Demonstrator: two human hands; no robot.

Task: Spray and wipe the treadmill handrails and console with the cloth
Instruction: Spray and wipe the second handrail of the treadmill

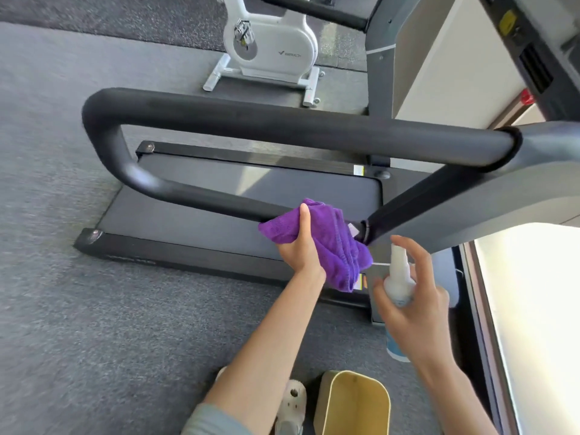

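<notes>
— Hands first: what have they got?

— I see my left hand (299,246) closed around a purple cloth (326,243), thumb lying up across the fabric. It presses the cloth against the lower black handrail (201,196), right beside the joint where that rail meets the grey upright (470,208). Part of the cloth hangs loose below the rail.

— And the right?

— My right hand (414,296) holds a white spray bottle (398,277) upright, fingers curled around its body, forefinger raised by the nozzle. The bottle sits just right of the cloth, near it but not touching.

— Where's the treadmill in all this?

— Its belt deck (251,221) lies on the grey carpet (78,309) beneath the rails. The upper padded handrail (282,124) runs across the middle of the view and bends round at the left to join the lower one. I can see only a corner of what may be the console at the top right.

— Anything else nearby?

— A white exercise bike (273,45) stands beyond the deck. A yellow bin (354,400) sits on the carpet by my foot, which wears a pale clog (293,400). Bright window light fills the right edge.
</notes>
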